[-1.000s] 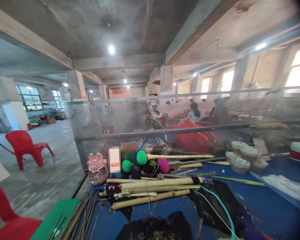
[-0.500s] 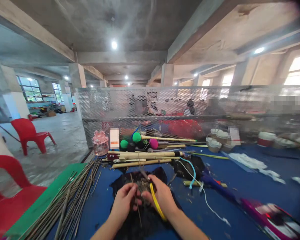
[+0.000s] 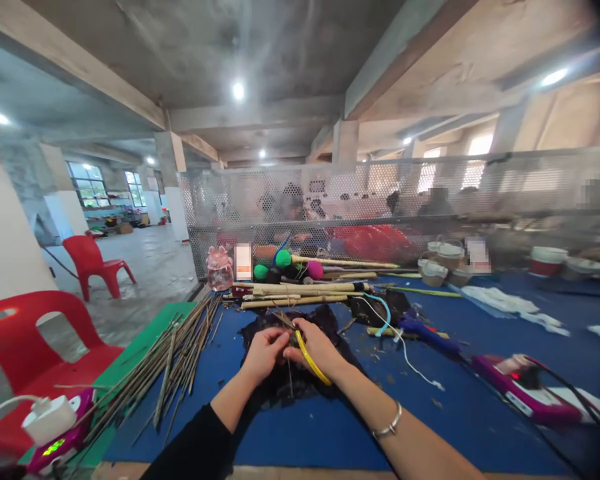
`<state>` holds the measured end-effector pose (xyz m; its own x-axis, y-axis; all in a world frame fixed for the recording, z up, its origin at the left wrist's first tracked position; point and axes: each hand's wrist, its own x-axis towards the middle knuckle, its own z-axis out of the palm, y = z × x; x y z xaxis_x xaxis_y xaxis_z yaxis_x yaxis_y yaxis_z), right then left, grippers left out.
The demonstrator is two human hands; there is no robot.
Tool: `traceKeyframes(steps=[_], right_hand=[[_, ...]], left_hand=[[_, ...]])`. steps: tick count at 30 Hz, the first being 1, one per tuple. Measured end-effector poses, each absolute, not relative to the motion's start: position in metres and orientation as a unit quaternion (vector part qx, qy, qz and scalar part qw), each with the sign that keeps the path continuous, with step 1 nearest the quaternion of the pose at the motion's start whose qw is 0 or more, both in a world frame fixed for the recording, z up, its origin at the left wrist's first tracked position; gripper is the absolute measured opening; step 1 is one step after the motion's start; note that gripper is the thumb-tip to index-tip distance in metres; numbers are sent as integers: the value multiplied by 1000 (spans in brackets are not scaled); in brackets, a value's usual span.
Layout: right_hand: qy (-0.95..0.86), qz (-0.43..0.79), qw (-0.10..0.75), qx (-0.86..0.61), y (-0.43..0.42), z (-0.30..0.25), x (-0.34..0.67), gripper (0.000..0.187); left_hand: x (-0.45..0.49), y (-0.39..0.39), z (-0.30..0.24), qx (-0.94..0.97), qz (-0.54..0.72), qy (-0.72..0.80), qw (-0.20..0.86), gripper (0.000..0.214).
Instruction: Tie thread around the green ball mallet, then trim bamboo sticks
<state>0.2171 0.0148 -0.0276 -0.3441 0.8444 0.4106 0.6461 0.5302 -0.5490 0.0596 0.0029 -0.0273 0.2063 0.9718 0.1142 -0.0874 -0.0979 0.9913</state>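
Observation:
My right hand (image 3: 321, 348) is wrapped round scissors with yellow handles (image 3: 311, 363). Their blades point up and left, parted, just above my left hand. Thumb and fingers pinched together, my left hand (image 3: 263, 356) holds a thin brown twig (image 3: 290, 380), whose lower end hangs between the two hands. Where the twig meets the blades is partly hidden by my fingers. Both hands are over a crumpled black cloth (image 3: 274, 393) spread on the blue tabletop (image 3: 310, 433).
Long thin sticks (image 3: 180, 367) lie bundled at the left, across a green board (image 3: 125, 360). Pale rods (image 3: 305, 291) and green and pink balls lie beyond the cloth, before a perforated metal screen (image 3: 260, 220). A purple power strip (image 3: 525, 393) sits at the right.
The view has shifted, so more of both forearms shows. The scissors' parted blades now stand over my left hand, and the twig that rose above its fingers shows mainly below them.

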Motion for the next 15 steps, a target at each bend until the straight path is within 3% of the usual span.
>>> traceKeyframes(steps=[15], right_hand=[[-807,95,376,-445,17,-20,226,60]], left_hand=[[70,13,-12,614,455,398,508,40]])
